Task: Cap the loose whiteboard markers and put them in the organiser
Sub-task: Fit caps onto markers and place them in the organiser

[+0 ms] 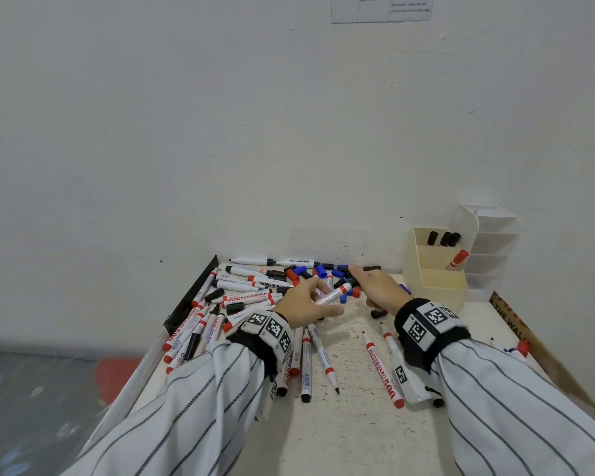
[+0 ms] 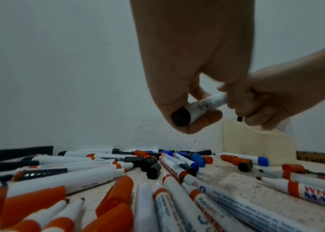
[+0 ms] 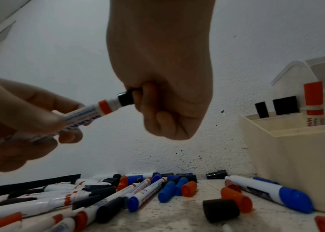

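Head view: barely begun, with only a few capped markers standing in the organiser (image 1: 426,266) and dozens strewn over the worktop (image 1: 351,424) among loose caps. Left wrist view: left hand (image 2: 181,94) raised over the pile, fingers pinching a marker (image 2: 203,108) by its barrel. Right wrist view: right hand (image 3: 163,100) curled tight around a black cap (image 3: 125,99), seemingly pressing it onto that marker's tip.
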Available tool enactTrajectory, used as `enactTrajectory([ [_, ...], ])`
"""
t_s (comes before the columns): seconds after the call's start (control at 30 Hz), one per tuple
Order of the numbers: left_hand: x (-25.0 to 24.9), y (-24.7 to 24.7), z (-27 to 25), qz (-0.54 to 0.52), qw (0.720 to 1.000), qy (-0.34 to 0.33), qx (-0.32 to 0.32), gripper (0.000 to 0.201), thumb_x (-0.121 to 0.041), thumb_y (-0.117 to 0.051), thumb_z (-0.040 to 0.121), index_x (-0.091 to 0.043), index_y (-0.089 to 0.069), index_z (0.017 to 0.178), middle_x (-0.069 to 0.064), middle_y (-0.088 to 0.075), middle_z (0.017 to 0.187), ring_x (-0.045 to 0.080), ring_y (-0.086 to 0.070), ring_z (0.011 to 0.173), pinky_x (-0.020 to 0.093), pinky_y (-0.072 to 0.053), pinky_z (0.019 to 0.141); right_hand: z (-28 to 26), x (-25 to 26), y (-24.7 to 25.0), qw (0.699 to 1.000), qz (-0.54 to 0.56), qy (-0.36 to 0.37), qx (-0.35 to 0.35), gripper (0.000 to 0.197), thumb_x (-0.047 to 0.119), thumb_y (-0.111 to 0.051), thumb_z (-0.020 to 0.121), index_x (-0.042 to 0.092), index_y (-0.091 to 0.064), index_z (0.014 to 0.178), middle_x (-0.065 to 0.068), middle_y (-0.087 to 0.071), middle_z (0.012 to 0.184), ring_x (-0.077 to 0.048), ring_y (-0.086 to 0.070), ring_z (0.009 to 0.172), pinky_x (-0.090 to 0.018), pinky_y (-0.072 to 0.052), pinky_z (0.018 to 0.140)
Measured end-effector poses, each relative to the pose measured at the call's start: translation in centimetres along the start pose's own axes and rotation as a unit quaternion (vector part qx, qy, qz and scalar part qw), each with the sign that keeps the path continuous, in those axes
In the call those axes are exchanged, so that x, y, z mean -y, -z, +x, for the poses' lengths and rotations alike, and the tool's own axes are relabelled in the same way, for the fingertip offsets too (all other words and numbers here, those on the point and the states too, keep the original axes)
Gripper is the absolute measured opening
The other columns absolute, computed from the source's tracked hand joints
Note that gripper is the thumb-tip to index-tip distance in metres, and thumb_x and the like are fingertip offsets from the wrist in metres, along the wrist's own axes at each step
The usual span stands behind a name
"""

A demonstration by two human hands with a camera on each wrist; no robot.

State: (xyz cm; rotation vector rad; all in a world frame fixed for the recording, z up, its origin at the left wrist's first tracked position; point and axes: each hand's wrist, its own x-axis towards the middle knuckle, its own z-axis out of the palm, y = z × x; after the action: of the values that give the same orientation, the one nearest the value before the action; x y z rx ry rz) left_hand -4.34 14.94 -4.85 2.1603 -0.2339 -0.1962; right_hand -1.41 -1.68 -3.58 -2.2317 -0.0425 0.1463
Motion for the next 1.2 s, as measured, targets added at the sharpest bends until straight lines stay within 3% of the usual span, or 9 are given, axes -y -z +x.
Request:
enactTrajectory([
  [0.17, -0.2, -0.2, -0.1, 0.115, 0.991, -0.052, -0.047, 0.022, -0.023, -0.062, 0.089, -0.014, -0.064, 0.109, 0.000, -0.060, 0.092, 0.007, -0.052, 0.076, 0.017, -0.040, 0.066, -0.2, 0.2, -0.6, 0.998, -0.022, -0.050, -0.023, 0.041, 0.041, -0.028, 0.099, 0.015, -0.038, 0.068, -0.001, -0.032, 0.060, -0.013, -0.031, 0.055, -0.025, -0.029, 0.055],
  [0.27, -0.5, -0.8, 0.1, 0.175, 0.982, -0.063, -0.036, 0.026, -0.022, -0.048, 0.096, -0.006, -0.067, 0.104, 0.005, -0.058, 0.081, 0.012, -0.049, 0.069, 0.021, -0.040, 0.064, -0.2, 0.2, -0.8, 0.998, 0.007, -0.047, -0.041, 0.041, 0.036, -0.029, 0.098, 0.016, -0.037, 0.063, -0.001, -0.032, 0.057, -0.014, -0.030, 0.051, -0.024, -0.026, 0.050],
  [0.37, -0.7, -1.2, 0.0, 0.121, 0.991, -0.048, -0.023, 0.032, -0.021, -0.038, 0.100, 0.000, -0.062, 0.102, -0.002, -0.049, 0.070, 0.008, -0.043, 0.059, 0.018, -0.036, 0.056, -0.2, 0.3, -0.8, 0.998, 0.034, -0.027, -0.051, 0.041, 0.032, -0.030, 0.098, 0.015, -0.039, 0.062, -0.001, -0.032, 0.056, -0.013, -0.028, 0.048, -0.024, -0.025, 0.048],
  [0.47, -1.1, -1.5, -0.1, 0.083, 0.996, -0.039, 0.000, 0.034, -0.024, -0.031, 0.102, -0.007, -0.060, 0.103, -0.003, -0.046, 0.071, 0.007, -0.041, 0.059, 0.019, -0.034, 0.056, -0.4, 0.4, -0.7, 0.998, 0.049, 0.002, -0.047, 0.038, 0.031, -0.029, 0.099, 0.015, -0.040, 0.066, -0.002, -0.032, 0.057, -0.013, -0.028, 0.048, -0.025, -0.025, 0.048],
  [0.57, -1.6, -1.5, -0.3, 0.014, 0.999, -0.007, 0.045, 0.035, -0.031, -0.025, 0.103, -0.017, -0.050, 0.082, -0.004, -0.039, 0.065, 0.008, -0.034, 0.050, 0.020, -0.030, 0.049, -0.8, 0.3, -0.6, 0.996, 0.074, 0.038, -0.032, 0.037, 0.029, -0.029, 0.100, 0.013, -0.041, 0.069, -0.002, -0.033, 0.055, -0.014, -0.029, 0.047, -0.026, -0.025, 0.048],
  [0.7, -1.7, -1.2, -0.5, -0.113, 0.984, 0.064, 0.118, 0.041, -0.044, -0.024, 0.100, -0.020, -0.040, 0.071, -0.008, -0.031, 0.054, 0.005, -0.023, 0.035, 0.014, -0.020, 0.036, -1.2, 0.1, -0.5, 0.994, 0.073, 0.079, 0.016, 0.034, 0.022, -0.029, 0.101, 0.017, -0.037, 0.068, -0.002, -0.033, 0.056, -0.013, -0.028, 0.048, -0.026, -0.025, 0.048],
  [0.8, -1.6, -0.9, -0.5, -0.177, 0.968, 0.092, 0.155, 0.044, -0.051, -0.026, 0.098, -0.021, -0.038, 0.068, -0.012, -0.030, 0.047, 0.003, -0.021, 0.033, 0.010, -0.018, 0.034, -1.3, -0.3, -0.2, 0.986, 0.134, 0.092, 0.035, 0.034, 0.030, -0.028, 0.101, 0.014, -0.035, 0.073, -0.001, -0.028, 0.057, -0.012, -0.025, 0.049, -0.026, -0.024, 0.048],
  [1.03, -1.1, -0.8, -0.2, -0.238, 0.941, 0.128, 0.205, 0.048, -0.055, -0.025, 0.096, -0.021, -0.033, 0.064, -0.012, -0.025, 0.042, 0.001, -0.017, 0.029, 0.006, -0.015, 0.031, -1.4, -1.1, -0.3, 0.982, 0.125, 0.130, 0.061, 0.034, 0.035, -0.027, 0.101, 0.012, -0.040, 0.080, 0.001, -0.031, 0.058, -0.010, -0.028, 0.051, -0.024, -0.027, 0.050],
  [1.2, -0.6, -1.4, 0.2, -0.157, 0.968, 0.107, 0.167, 0.045, -0.055, -0.028, 0.096, -0.021, -0.040, 0.070, -0.010, -0.029, 0.050, 0.005, -0.021, 0.036, 0.012, -0.019, 0.035, -1.1, -1.5, 0.0, 0.989, 0.071, 0.121, 0.056, 0.037, 0.038, -0.028, 0.101, 0.015, -0.041, 0.076, 0.003, -0.036, 0.058, -0.008, -0.031, 0.050, -0.020, -0.029, 0.049],
])
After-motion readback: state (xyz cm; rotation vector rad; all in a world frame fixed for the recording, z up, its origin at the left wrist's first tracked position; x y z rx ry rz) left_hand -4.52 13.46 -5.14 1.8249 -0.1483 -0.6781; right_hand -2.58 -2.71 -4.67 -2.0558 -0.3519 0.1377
